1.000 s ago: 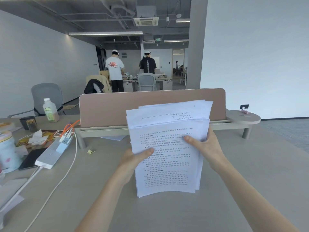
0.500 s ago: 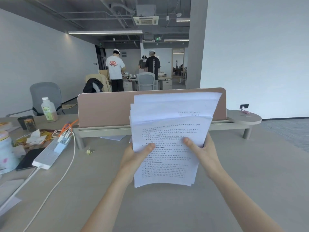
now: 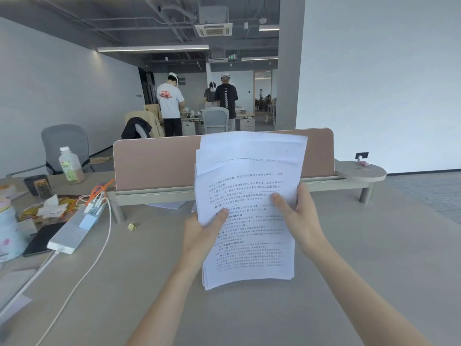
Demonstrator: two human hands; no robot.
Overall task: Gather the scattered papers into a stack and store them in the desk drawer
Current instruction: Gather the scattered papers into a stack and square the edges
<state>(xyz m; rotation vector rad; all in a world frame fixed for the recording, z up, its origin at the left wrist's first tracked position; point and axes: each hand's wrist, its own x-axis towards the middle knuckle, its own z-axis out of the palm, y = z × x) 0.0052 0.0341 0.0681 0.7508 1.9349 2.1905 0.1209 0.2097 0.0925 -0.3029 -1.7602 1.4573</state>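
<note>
A stack of white printed papers [image 3: 249,196] stands upright over the grey desk [image 3: 374,245], its lower edge near or on the desktop. My left hand [image 3: 202,233] grips its left edge, thumb on the front sheet. My right hand [image 3: 296,216] grips the right edge, thumb across the text. The sheets are unevenly aligned at the top, fanned slightly. One more sheet [image 3: 167,204] lies flat under the pink divider [image 3: 159,161]. No drawer is in view.
A white power strip [image 3: 74,229] with cables, a black phone [image 3: 43,238], tissues, a bottle [image 3: 71,168] and a cup clutter the left. A small gold clip [image 3: 133,226] lies on the desk. People stand at far desks behind the divider.
The paper stack has risen higher in both hands and shifted slightly right; its top edges now reach the divider's upper rim. People in the background have moved a little.
</note>
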